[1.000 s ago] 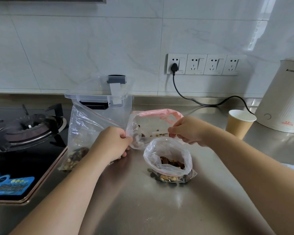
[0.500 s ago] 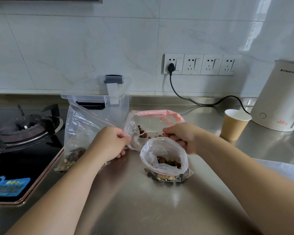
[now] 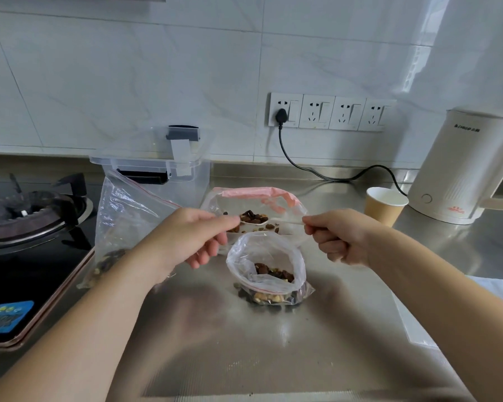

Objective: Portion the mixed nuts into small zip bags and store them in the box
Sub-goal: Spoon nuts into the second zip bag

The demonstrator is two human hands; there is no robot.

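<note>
1. Both hands up over the surface (image 3: 273, 358), pinching opposite ends of a small zip bag (image 3: 256, 207). Left hand (image 3: 192, 236) nips the left end w/ thumb & forefinger, other fingers loosely curled below. Right hand (image 3: 340, 236) is fisted, thumb & forefinger nipping the right end.
2. Why held so: looks like the mouth is pulled taut between the two pinches, prob. to line up the strip for sealing. Can't tell if it's sealed yet.
3. The bag: clear plastic, pink strip along the top fold, a small heap of nuts (image 3: 253, 219) inside, dark brown & tan bits. It hangs just off the surface between the hands, in front of the box (image 3: 157, 172).
4. Second small bag (image 3: 269, 271) sits on the surface just below the held one, mouth gaping, nuts at the bottom, so prob. filled & waiting to be zipped.
5. Big bag (image 3: 122, 221) leans at the left near the stove (image 3: 32, 216), red zip line, dark nuts at its base: the supply, I'd say.
6. Box is clear plastic, lid propped up behind it, open & close by, so finished bags can drop straight in. None visible inside yet.
7. Off right: paper cup (image 3: 385, 206), white kettle (image 3: 459, 166), both out of play.
</note>
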